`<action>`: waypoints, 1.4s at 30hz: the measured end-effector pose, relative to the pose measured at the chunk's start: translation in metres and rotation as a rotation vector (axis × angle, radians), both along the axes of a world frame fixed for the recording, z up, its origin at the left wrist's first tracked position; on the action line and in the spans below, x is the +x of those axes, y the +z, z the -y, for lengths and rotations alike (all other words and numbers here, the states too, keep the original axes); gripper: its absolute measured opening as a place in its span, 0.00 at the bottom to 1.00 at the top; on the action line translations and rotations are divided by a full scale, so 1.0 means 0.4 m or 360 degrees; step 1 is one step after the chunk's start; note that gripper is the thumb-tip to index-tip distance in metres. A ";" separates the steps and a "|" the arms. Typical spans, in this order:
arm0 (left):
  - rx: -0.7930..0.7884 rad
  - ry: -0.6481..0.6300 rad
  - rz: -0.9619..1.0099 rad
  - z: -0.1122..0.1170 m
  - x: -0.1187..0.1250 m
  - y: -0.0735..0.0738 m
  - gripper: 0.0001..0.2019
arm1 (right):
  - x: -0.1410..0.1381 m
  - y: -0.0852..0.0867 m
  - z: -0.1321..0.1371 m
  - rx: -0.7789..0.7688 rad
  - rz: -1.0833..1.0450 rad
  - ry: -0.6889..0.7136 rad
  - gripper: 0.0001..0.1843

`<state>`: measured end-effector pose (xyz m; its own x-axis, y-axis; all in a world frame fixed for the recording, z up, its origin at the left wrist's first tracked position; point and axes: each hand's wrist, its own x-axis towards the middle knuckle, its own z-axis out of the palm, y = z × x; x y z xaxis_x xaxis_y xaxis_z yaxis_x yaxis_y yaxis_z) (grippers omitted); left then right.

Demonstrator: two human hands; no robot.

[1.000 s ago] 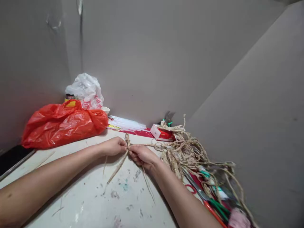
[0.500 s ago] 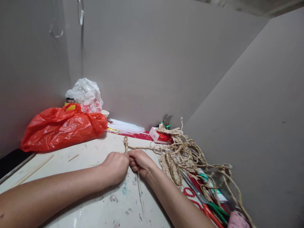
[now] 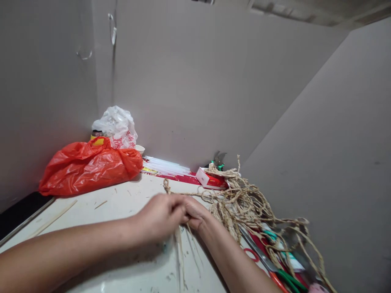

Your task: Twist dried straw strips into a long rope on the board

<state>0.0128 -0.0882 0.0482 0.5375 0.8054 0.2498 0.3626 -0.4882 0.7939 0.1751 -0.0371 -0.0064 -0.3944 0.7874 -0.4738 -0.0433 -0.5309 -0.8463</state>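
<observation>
Above the middle of the white table, my left hand point(image 3: 160, 215) meets my right hand point(image 3: 194, 212), both with fingers curled closed. A braided straw rope point(image 3: 166, 186) shows its looped, knotted end just beyond my knuckles, and a length of it runs right to a tangled heap of rope point(image 3: 244, 199). Pale loose strands point(image 3: 181, 262) hang down below the hands toward me. My left fingers overlap the right ones and are slightly blurred, so the exact grip point on the rope is hidden.
An orange plastic bag point(image 3: 91, 167) and a white plastic bag point(image 3: 117, 122) sit back left. Translucent sticks point(image 3: 166, 166) lie along the wall by a red-and-white box point(image 3: 210, 179). Pruning shears point(image 3: 219, 159) stand behind it; large scissors point(image 3: 259, 254) lie at right.
My left hand has shifted right and turned over against my right hand's fingers. The hanging strands have spread. The whole view has shifted slightly.
</observation>
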 end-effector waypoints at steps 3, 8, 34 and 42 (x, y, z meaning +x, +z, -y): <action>-0.0134 0.0440 0.0206 -0.110 -0.001 -0.061 0.07 | 0.002 0.000 -0.003 -0.0043 -0.0088 0.0063 0.07; -0.1066 0.0238 0.0306 -0.149 0.013 -0.127 0.07 | 0.004 0.002 -0.005 -0.0048 -0.0160 0.0116 0.08; -0.1094 0.0122 -0.0121 -0.178 -0.009 -0.110 0.09 | -0.020 -0.016 0.014 0.1251 0.1172 0.0174 0.12; -0.1037 0.0219 -0.0108 -0.180 -0.004 -0.127 0.08 | 0.001 0.029 0.026 0.1095 0.1235 0.0095 0.11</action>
<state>0.0112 -0.0164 -0.0027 0.4164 0.8424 -0.3420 0.4470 0.1379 0.8838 0.1756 -0.0476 0.0054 -0.2199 0.9730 -0.0694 0.6534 0.0941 -0.7511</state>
